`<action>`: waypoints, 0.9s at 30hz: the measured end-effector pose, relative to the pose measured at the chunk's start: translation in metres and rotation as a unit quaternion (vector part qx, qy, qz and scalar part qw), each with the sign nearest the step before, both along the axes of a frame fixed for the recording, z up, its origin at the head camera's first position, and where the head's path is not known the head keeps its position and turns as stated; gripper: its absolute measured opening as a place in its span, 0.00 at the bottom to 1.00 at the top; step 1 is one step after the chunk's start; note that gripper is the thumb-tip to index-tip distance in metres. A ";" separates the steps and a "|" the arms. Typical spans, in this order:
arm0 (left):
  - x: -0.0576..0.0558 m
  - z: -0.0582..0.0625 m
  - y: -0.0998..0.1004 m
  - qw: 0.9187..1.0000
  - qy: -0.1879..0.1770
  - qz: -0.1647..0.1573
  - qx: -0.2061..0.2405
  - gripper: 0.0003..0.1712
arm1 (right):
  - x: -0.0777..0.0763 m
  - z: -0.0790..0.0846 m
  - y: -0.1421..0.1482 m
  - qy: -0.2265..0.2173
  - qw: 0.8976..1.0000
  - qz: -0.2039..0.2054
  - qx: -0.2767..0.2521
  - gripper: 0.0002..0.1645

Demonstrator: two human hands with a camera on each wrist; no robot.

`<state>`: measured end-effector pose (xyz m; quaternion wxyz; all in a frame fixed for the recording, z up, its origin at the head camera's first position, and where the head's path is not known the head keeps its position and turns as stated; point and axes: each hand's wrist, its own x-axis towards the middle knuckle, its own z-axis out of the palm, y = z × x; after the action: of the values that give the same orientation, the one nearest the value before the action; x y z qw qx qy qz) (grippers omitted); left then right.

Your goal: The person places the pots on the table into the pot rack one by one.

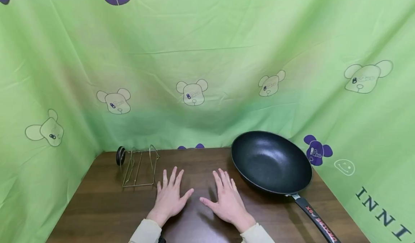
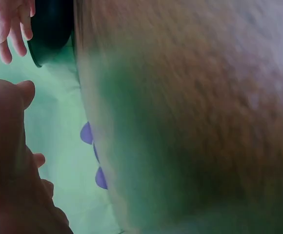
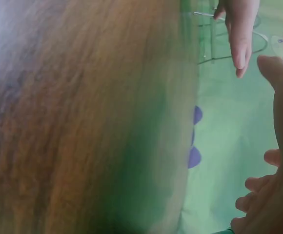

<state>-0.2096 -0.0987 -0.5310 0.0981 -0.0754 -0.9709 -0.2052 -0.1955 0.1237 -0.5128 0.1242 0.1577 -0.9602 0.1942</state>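
My left hand is held over the table with its fingers spread and straight, palm down, holding nothing. A wire rack with a round black knob-like piece on its left end stands beyond that hand, to its left. My right hand hovers likewise, fingers extended and thumb pointing toward the left hand, with nothing in it. To its right lies a black wok, its handle with red lettering pointing toward the front right. Neither hand touches the rack or the wok. Both wrist views show the table surface below the hands.
The brown wooden table fills the lower part of the head view. A green curtain printed with bear heads hangs behind it and along both sides. The wok's far rim comes close to the curtain at the back right.
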 end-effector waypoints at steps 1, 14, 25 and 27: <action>0.000 0.001 0.001 1.000 0.001 0.001 0.005 0.46 | 0.001 0.002 0.000 0.006 1.000 0.001 -0.008 0.60; 0.013 0.022 0.011 0.982 -0.054 -0.017 0.179 0.46 | 0.027 0.038 0.012 0.111 0.988 -0.008 -0.105 0.37; 0.025 0.039 0.019 0.941 -0.125 -0.074 0.305 0.46 | 0.050 0.059 0.052 0.141 0.984 -0.052 -0.096 0.41; 0.025 0.041 0.022 0.937 -0.125 -0.079 0.318 0.45 | 0.053 0.061 0.059 0.141 0.984 -0.068 -0.087 0.43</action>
<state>-0.1847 -0.0772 -0.4903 -0.0216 -0.0901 -0.8506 -0.5177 -0.1426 0.1825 -0.4513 0.2841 0.1069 -0.9211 0.2438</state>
